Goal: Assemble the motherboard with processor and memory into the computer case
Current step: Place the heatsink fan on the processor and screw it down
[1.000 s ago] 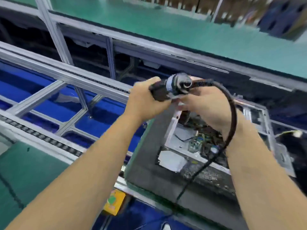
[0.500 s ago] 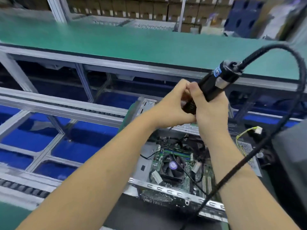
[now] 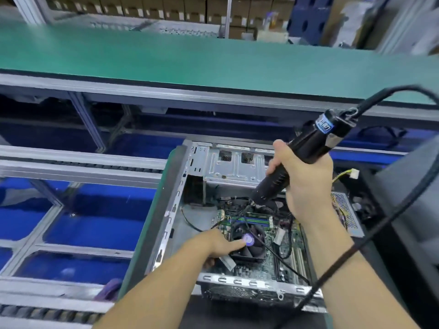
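Green matting covers the long desk [image 3: 213,60] across the far side; behind it I see stacked cardboard boxes [image 3: 147,8], blurred. Between that desk and me runs an aluminium conveyor frame [image 3: 78,166] with blue panels [image 3: 95,231] under its rails.

Computer case [image 3: 175,205] lies on its side, open face up, on a dark pad edged in green, right of the blue panels. Inside, the motherboard [image 3: 273,255] sits flat on the case floor. I note a black cooler fan [image 3: 251,245] with a purple round sticker at its hub, and just beyond it the memory slots [image 3: 251,219], striped blue and green. Thin black wires cross the board. A silver drive cage [image 3: 235,167] fills the far end of the case. A yellow-wired connector [image 3: 354,173] hangs near the case's right edge.

Right hand [image 3: 306,184] is raised over the case, its grip wrapped round a black electric screwdriver [image 3: 306,153]; the tool slants down and left, tip above the board near the memory slots. Its thick black cable [image 3: 370,233] arcs off right and loops back down. Left hand [image 3: 213,245] reaches into the case, index finger extended toward the fan hub sticker, the other fingers curled beneath and holding nothing that I can make out. Whether the fingertip touches, I cannot tell.
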`<state>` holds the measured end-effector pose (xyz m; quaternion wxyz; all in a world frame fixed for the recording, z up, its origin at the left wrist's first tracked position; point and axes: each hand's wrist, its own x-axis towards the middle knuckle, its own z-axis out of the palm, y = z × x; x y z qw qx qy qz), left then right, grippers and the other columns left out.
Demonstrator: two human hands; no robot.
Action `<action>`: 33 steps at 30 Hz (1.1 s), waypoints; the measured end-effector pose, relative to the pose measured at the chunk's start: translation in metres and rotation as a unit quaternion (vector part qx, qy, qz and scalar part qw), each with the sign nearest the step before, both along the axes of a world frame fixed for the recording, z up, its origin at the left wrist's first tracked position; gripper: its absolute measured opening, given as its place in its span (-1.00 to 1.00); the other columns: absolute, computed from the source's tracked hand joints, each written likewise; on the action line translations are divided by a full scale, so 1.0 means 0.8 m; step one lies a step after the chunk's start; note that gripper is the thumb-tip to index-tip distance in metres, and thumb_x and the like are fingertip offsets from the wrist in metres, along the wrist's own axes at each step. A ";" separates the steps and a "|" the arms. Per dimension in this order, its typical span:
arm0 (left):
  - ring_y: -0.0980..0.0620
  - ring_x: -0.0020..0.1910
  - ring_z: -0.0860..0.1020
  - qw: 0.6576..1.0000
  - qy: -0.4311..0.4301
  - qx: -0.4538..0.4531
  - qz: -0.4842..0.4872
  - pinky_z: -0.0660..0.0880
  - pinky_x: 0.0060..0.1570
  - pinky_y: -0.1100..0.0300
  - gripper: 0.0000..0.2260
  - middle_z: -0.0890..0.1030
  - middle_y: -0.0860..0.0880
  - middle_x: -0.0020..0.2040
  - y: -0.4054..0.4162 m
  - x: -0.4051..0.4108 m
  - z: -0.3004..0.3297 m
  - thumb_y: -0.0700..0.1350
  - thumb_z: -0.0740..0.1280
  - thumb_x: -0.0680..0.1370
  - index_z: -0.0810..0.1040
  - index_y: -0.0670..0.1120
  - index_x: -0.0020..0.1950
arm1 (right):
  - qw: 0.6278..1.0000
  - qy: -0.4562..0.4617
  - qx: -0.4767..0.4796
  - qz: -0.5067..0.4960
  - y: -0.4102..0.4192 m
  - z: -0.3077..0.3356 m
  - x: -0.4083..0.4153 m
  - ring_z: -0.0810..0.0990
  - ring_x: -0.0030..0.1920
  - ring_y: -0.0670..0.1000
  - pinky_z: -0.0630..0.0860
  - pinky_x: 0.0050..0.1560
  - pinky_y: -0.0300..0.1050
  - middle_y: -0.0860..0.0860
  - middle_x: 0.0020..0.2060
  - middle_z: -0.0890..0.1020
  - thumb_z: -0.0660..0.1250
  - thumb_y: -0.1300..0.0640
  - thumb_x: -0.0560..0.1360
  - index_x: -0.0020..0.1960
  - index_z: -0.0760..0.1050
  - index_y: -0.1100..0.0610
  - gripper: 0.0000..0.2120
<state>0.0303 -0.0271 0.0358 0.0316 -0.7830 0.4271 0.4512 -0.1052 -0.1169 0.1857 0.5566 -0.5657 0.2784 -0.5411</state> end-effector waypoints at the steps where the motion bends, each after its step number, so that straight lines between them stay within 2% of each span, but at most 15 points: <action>1: -0.06 -0.28 0.54 1.000 0.014 0.007 0.002 0.48 -0.25 0.15 -0.13 0.56 -0.10 -0.16 0.000 -0.001 -0.001 0.58 0.17 0.35 0.56 -0.22 0.11 | 1.000 0.006 0.004 0.005 0.002 -0.003 0.004 0.54 -0.38 0.12 0.57 -0.17 0.09 0.03 -0.45 0.57 0.55 -0.05 0.37 -0.31 0.54 -0.05 -0.78; 2: -0.08 -0.21 0.56 0.999 0.028 0.010 0.014 0.51 -0.20 0.13 -0.06 0.58 -0.13 -0.03 -0.001 -0.001 -0.003 0.58 0.19 0.34 0.50 -0.24 0.27 | 1.000 0.009 0.010 0.009 0.004 -0.006 0.007 0.54 -0.38 0.12 0.58 -0.19 0.05 0.05 -0.45 0.57 0.53 -0.03 0.38 -0.32 0.54 -0.02 -0.79; 4: -0.10 -0.14 0.59 0.998 0.050 0.014 0.041 0.54 -0.19 0.12 -0.02 0.59 -0.15 0.13 -0.001 0.001 -0.006 0.57 0.24 0.32 0.43 -0.22 0.38 | 1.000 0.023 0.009 0.010 0.006 -0.011 0.013 0.53 -0.38 0.10 0.56 -0.22 -0.01 0.09 -0.46 0.57 0.51 -0.02 0.39 -0.33 0.53 0.06 -0.75; 6: -0.11 -0.10 0.62 0.998 0.052 0.009 0.043 0.59 -0.12 0.08 -0.02 0.60 -0.14 0.16 0.000 0.002 -0.008 0.58 0.24 0.31 0.45 -0.21 0.37 | 0.999 0.050 -0.001 0.007 0.006 -0.016 0.019 0.52 -0.37 0.08 0.53 -0.22 -0.02 0.12 -0.45 0.58 0.50 -0.04 0.39 -0.35 0.51 0.09 -0.72; 9: -0.14 0.07 0.60 1.000 0.022 0.008 0.008 0.56 0.13 -0.02 -0.01 0.55 -0.15 0.27 -0.002 0.004 -0.015 0.61 0.15 0.31 0.46 -0.20 0.34 | 0.998 0.068 -0.008 0.003 0.003 -0.022 0.025 0.51 -0.38 0.09 0.51 -0.19 0.03 0.11 -0.46 0.58 0.49 -0.04 0.39 -0.38 0.52 0.06 -0.72; 14: -0.15 0.16 0.55 0.999 0.007 0.023 -0.025 0.49 0.23 -0.08 0.04 0.49 -0.14 0.37 -0.006 0.006 -0.020 0.64 0.08 0.28 0.47 -0.21 0.34 | 0.998 0.068 -0.002 -0.001 -0.001 -0.026 0.023 0.54 -0.37 0.09 0.55 -0.19 0.08 0.10 -0.44 0.59 0.50 -0.01 0.43 -0.35 0.55 0.07 -0.74; 19: -0.15 0.08 0.58 0.999 0.014 0.031 -0.012 0.52 0.18 -0.07 0.08 0.55 -0.16 0.28 -0.005 0.007 -0.021 0.66 0.10 0.23 0.44 -0.21 0.35 | 0.998 0.060 0.001 -0.004 0.000 -0.025 0.023 0.56 -0.37 0.07 0.58 -0.20 -0.03 0.08 -0.45 0.59 0.50 -0.03 0.42 -0.34 0.55 0.03 -0.75; 28: -0.14 0.20 0.52 0.999 0.019 0.029 -0.019 0.47 0.26 -0.06 0.08 0.48 -0.13 0.39 -0.006 0.009 -0.018 0.65 0.11 0.26 0.39 -0.20 0.43 | 0.999 0.047 0.004 0.001 0.002 -0.013 0.022 0.55 -0.39 0.07 0.58 -0.25 -0.05 0.06 -0.45 0.58 0.50 -0.02 0.39 -0.34 0.55 -0.02 -0.80; 33: -0.14 0.21 0.52 0.999 0.021 0.030 -0.016 0.47 0.25 -0.05 0.12 0.48 -0.12 0.39 -0.005 0.010 -0.015 0.67 0.11 0.22 0.39 -0.19 0.44 | 0.998 0.064 -0.003 0.004 0.000 -0.011 0.024 0.52 -0.39 0.08 0.55 -0.28 -0.09 0.11 -0.45 0.58 0.49 -0.03 0.39 -0.34 0.53 0.03 -0.77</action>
